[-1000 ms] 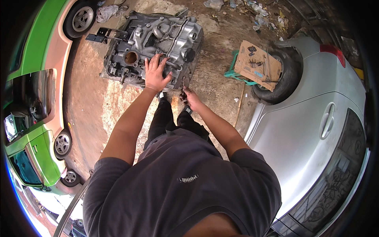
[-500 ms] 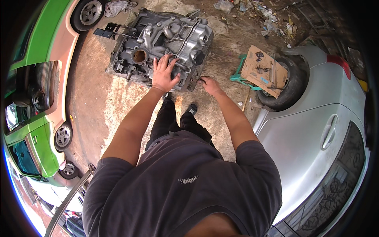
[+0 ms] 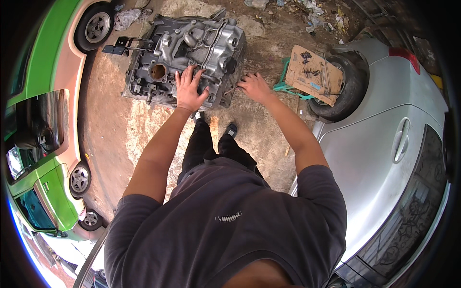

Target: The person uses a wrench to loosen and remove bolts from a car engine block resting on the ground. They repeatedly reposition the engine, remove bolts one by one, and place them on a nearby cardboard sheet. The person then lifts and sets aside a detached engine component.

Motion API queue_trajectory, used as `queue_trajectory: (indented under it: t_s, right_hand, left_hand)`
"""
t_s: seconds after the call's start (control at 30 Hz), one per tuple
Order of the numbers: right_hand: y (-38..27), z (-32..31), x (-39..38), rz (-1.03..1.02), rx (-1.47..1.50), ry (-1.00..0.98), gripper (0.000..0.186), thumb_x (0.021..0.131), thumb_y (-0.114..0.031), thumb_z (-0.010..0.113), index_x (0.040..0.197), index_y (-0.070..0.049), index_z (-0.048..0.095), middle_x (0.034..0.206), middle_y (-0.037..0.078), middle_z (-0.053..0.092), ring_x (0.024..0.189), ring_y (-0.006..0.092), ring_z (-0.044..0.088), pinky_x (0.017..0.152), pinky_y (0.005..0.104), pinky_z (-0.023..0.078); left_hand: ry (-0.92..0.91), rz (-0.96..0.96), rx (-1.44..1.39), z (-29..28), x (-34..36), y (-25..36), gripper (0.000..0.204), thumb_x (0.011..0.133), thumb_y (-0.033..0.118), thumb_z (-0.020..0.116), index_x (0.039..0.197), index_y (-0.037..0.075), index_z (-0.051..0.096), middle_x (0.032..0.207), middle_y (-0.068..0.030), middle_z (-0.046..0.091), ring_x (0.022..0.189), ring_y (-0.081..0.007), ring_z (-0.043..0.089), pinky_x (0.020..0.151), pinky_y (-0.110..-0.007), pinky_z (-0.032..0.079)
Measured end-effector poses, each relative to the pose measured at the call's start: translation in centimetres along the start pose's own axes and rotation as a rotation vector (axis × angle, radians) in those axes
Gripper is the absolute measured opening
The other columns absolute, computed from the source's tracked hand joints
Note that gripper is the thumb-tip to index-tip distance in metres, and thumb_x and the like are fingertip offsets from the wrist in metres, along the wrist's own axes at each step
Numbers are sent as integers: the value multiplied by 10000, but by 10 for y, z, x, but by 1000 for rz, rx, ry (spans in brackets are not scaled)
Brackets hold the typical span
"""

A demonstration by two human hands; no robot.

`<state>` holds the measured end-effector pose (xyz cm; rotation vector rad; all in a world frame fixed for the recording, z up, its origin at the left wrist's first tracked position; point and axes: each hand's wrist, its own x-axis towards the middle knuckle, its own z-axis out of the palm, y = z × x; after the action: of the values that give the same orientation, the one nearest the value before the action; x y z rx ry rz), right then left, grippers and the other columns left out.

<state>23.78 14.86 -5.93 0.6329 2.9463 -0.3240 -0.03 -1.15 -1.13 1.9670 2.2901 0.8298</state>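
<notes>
The engine (image 3: 180, 56) sits beyond the person's feet, low over the stained ground (image 3: 103, 113), though what bears its underside is hidden. The left hand (image 3: 191, 93) lies palm down on its near edge, fingers spread and gripping nothing. The right hand (image 3: 255, 89) is just off the near right corner, fingers curled in and seemingly pinching a thin tool (image 3: 232, 90) that points toward the engine; its tip is too small to read. By its bulk and bare castings, the engine should be very heavy and fully rigid, more likely to stay put under a push than to slide, and too much for one person to lift by hand. Any oil film would make the smooth, silvery valve cover (image 3: 224, 42) slippery, so a flat palm there would give poor purchase. Steadier holds look to be the thick lower edges of the block and the solid manifold runners. The dark bracket (image 3: 126, 45) jutting out at the left seems too slender to haul on, and the rim of the round opening (image 3: 157, 72) may be sharp, so fingers are better kept out of it.
</notes>
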Motion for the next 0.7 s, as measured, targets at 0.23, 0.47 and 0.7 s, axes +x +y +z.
queue_trajectory:
  t_s: [0.23,0.47,0.7]
  right_hand:
    - [-50,66,-47,786,1065,53,417,948,-443,554,1100,-68,655,1063,132,665,992,350,604,900,417,449]
    - [-97,100,-32,910,1576,236,582,920,-449,628,1244,33,588,1053,106,649,958,189,562,878,310,420]
    - [-105,95,-22,924,1852,28,381,921,-493,603,874,-115,579,817,0,585,736,126,534,633,322,424]
  left_hand:
    - [-6,-2,-4,-1,0,1,628,771,361,634,1350,176,479,1416,-126,404,1356,-338,326,1146,-590,100]
    - [11,7,-2,2,0,-1,631,762,339,625,1351,176,472,1411,-126,391,1346,-347,330,1134,-602,96]
    - [-3,2,4,2,0,-1,642,751,328,635,1353,179,470,1414,-125,388,1349,-346,326,1137,-600,91]
